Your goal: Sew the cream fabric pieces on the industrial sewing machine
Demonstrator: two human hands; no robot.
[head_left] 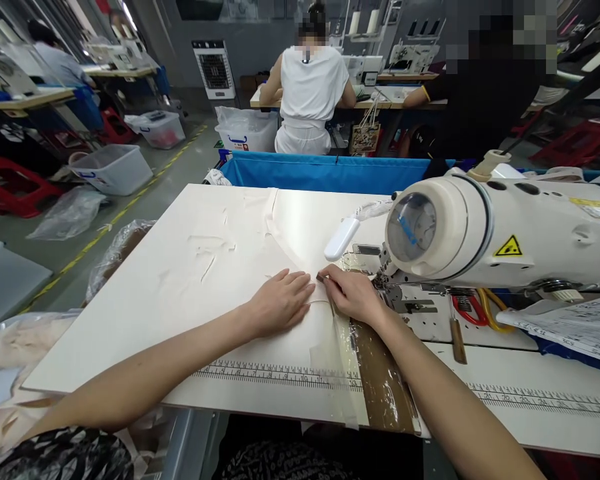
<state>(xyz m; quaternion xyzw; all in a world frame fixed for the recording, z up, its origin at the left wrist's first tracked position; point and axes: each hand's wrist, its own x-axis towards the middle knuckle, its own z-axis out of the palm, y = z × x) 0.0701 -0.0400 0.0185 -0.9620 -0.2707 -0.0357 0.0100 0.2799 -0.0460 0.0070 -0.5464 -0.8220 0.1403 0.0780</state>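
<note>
Pale cream fabric (279, 252) lies spread on the white sewing table (130, 320), and it blends in with the tabletop. My left hand (284, 301) rests flat on it, palm down, fingers stretched toward the right. Just beside those fingertips, my right hand (353, 295) is closed, thumb and fingers pinched at the fabric's edge. Something small and dark shows at its fingertips, too small to name. The sewing machine (440, 227) stands directly to the right of my right hand. Under my right wrist runs a brown strip (383, 373) covered with clear tape.
A white lamp-like piece (342, 239) hangs above the table by the machine head. Red-handled scissors (473, 310) and a wooden-handled tool (457, 340) lie under the machine arm. A printed ruler (280, 375) runs along the front. Beyond a blue cloth bin (325, 172) sit co-workers.
</note>
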